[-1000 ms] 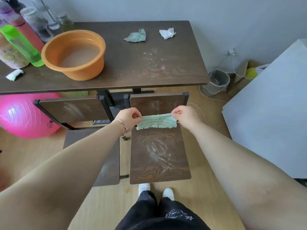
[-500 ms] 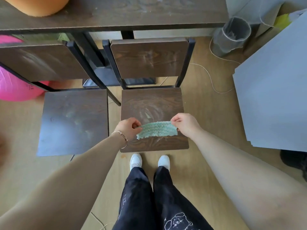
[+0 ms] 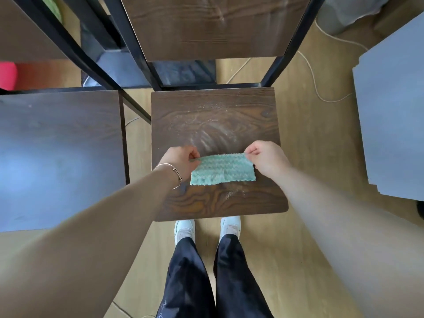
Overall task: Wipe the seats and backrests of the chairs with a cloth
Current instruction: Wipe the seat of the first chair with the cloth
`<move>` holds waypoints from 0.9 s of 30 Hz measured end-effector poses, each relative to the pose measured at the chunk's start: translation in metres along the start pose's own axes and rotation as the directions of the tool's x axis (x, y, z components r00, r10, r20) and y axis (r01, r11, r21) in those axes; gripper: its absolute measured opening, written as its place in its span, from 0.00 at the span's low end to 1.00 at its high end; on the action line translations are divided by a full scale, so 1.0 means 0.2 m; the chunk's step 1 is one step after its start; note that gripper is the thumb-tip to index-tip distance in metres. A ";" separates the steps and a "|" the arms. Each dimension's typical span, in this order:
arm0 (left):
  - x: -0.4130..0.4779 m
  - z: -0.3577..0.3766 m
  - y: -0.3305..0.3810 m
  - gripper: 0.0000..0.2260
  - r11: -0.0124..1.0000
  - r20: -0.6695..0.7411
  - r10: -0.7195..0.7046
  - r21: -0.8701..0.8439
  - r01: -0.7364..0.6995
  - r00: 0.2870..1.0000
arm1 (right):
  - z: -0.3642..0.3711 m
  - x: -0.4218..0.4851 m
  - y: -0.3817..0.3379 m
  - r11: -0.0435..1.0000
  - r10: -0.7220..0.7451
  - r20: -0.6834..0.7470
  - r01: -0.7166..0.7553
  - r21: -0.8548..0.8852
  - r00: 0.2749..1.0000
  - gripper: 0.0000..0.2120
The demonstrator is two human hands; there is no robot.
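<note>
Above the dusty seat (image 3: 213,125) of the right-hand chair, 2 hands stretch a green cloth (image 3: 222,169) flat — the left hand (image 3: 181,160) pinching its left top corner, the right hand (image 3: 266,158) its right. The backrest (image 3: 213,26) rises beyond; a 2nd chair's seat (image 3: 59,157) sits alongside.

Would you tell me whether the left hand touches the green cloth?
Touching. The head view shows the left hand pinching the green cloth at its corner.
</note>
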State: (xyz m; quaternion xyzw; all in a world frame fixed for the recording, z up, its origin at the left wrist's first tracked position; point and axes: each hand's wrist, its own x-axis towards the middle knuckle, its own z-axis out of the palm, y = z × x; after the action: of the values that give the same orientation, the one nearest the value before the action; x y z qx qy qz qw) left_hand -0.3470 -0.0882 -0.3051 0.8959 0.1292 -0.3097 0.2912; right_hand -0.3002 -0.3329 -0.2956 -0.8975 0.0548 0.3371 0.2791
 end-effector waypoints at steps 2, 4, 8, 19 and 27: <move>0.08 -0.03 0.00 0.04 0.999 -0.018 0.020 0.045 -0.019 1.000 | 0.01 0.07 -0.01 0.999 -0.019 -0.023 0.018 -0.027 1.000 0.05; 0.13 -0.04 0.00 0.05 0.997 -0.030 0.032 0.077 -0.029 0.999 | 0.01 0.12 -0.01 1.000 -0.021 -0.051 0.021 -0.007 0.998 0.05; 0.13 -0.04 -0.01 0.09 0.992 -0.061 0.091 0.098 -0.085 0.994 | -0.01 0.14 0.02 0.998 0.008 -0.069 -0.004 0.059 0.998 0.08; -0.13 -0.03 -0.05 0.31 0.824 -0.096 0.212 0.553 -0.125 0.973 | -0.01 0.00 -0.04 0.989 0.019 -0.022 -0.022 -0.147 1.000 0.12; -0.26 -0.03 -0.22 0.33 0.827 -0.200 0.152 0.562 -0.014 0.968 | 0.21 -0.06 -0.35 0.989 -0.103 0.073 0.094 0.115 0.992 0.04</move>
State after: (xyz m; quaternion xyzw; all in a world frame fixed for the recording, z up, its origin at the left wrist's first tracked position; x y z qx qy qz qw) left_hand -0.4025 -0.0515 -0.2890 0.9768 0.0279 -0.2119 0.0141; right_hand -0.3132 -0.2526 -0.2818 -0.8681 0.0180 0.3544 0.3471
